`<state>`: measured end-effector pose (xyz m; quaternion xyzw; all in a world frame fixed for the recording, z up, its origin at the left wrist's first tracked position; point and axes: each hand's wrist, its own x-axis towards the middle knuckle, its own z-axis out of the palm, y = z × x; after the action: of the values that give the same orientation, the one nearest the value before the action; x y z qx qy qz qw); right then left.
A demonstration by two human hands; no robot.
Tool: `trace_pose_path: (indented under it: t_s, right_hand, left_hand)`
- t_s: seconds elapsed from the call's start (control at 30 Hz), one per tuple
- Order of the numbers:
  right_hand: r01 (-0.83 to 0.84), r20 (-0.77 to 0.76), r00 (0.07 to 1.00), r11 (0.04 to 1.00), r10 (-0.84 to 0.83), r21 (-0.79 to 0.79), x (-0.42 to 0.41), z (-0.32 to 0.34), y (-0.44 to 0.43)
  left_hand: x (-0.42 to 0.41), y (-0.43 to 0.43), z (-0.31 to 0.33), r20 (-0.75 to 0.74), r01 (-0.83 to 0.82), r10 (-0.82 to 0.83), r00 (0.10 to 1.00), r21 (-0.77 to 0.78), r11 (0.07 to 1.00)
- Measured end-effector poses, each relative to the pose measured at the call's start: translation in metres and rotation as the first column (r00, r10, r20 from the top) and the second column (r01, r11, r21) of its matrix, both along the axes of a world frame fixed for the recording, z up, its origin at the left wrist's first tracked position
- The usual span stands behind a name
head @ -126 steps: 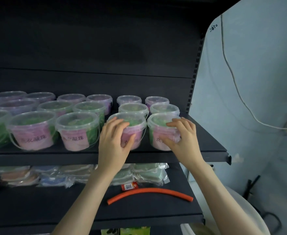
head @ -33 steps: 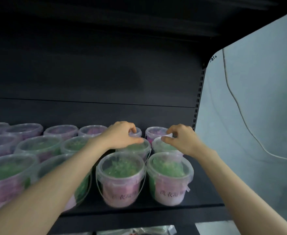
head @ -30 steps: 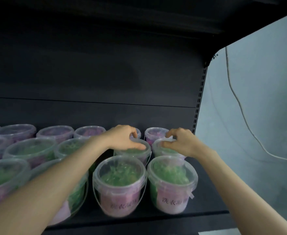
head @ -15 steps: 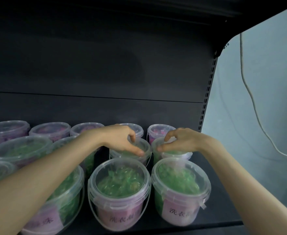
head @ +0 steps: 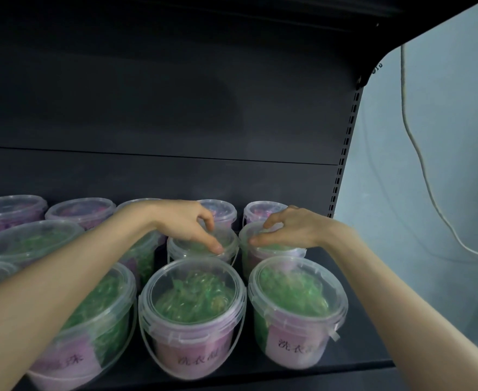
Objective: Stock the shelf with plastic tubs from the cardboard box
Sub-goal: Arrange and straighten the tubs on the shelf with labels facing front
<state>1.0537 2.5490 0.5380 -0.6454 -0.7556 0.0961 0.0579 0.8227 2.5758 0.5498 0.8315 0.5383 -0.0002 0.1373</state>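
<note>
Both hands are down on the second row. The left hand [head: 185, 224] curls over the lid of a plastic tub [head: 195, 250], thumb on its front rim, and the right hand [head: 294, 230] grips the lid of the tub beside it [head: 277, 253]. Nearer than the hands, front-row tubs [head: 192, 306] stand at the edge of the shelf [head: 367, 351]. Beyond the hands there's a back row [head: 261, 211]. This end looks close to fully stocked. The cardboard box is out of view, so what's left can't be told.

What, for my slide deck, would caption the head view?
Left hand grips one middle-row tub, right hand its neighbour, on the shelf.
</note>
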Motion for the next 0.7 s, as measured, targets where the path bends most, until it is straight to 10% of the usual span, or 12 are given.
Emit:
trace_pose_path:
  t_s: [0.7]
  right_hand:
    - [0.004,-0.041,0.999,1.000,-0.004,0.010,-0.0090,-0.0040,0.0076]
  left_hand:
    - [-0.0028,0.0040,-0.0015,-0.041,-0.052,0.052,0.998,0.006,0.999]
